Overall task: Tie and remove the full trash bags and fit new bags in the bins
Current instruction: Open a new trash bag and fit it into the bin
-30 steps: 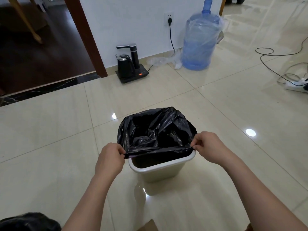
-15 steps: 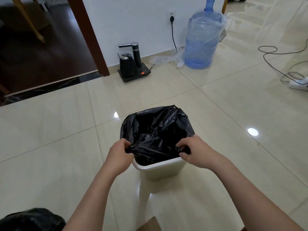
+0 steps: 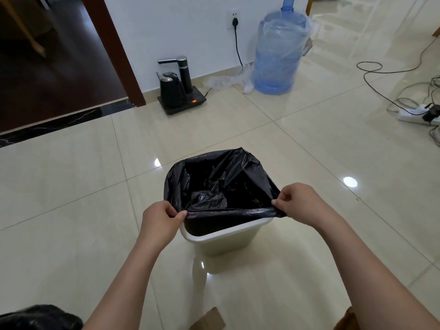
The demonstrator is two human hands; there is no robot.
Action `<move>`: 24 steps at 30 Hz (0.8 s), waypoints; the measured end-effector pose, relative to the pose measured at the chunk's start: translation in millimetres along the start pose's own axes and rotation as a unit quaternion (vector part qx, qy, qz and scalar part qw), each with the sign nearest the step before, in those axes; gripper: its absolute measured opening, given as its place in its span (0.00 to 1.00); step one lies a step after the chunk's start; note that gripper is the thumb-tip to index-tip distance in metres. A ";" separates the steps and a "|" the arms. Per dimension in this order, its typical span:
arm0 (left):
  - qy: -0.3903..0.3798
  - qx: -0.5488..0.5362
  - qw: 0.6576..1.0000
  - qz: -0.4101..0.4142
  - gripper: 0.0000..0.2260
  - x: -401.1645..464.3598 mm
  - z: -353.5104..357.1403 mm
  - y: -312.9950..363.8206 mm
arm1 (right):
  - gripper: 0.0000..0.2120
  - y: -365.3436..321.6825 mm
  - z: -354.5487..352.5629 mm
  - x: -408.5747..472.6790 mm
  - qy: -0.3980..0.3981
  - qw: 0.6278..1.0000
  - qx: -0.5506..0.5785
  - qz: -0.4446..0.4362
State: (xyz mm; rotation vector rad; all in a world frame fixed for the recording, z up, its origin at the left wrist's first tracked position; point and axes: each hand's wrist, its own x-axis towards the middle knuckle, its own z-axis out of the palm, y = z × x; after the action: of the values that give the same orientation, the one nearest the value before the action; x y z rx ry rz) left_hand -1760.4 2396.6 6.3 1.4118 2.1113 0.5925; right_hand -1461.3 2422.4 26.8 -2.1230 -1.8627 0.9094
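Two hands stretch a new black bag (image 3: pixel 221 184) over a white bin (image 3: pixel 223 239) on the tiled floor.
Left hand (image 3: pixel 159 220) and right hand (image 3: pixel 300 203) pinch the near hem, not yet folded over the rim; a filled bag (image 3: pixel 40 317) sits nearby.

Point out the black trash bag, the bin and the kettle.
black trash bag (image 3: pixel 221 186): head view, on its crumpled inner wall inside the bin.
bin (image 3: pixel 226 241): head view, on the pale near wall below the rim.
kettle (image 3: pixel 171 90): head view, on its black body.
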 end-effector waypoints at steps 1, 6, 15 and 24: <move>-0.013 -0.009 1.000 -0.006 0.11 -0.7 -0.3 0.8 | 0.10 -0.5 0.3 -0.4 -0.021 1.000 -0.013 0.014; -0.103 -0.070 0.991 -0.050 0.16 -1.8 -6.1 -0.2 | 0.14 3.1 5.8 0.8 -0.120 0.989 0.038 0.079; -0.136 -0.117 0.983 -0.046 0.17 -1.3 0.8 -1.8 | 0.29 10.5 19.5 15.6 -0.136 0.931 0.318 0.121; -0.137 -0.061 0.989 0.011 0.20 -12.6 22.4 14.6 | 0.36 -9.2 35.7 14.0 0.051 0.962 0.201 0.178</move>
State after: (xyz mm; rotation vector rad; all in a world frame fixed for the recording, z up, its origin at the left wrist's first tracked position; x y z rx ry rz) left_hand -1731.8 2391.6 0.4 1.3641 1.8159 0.4968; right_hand -1488.0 2428.4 -1.7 -2.2166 -1.1414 1.1118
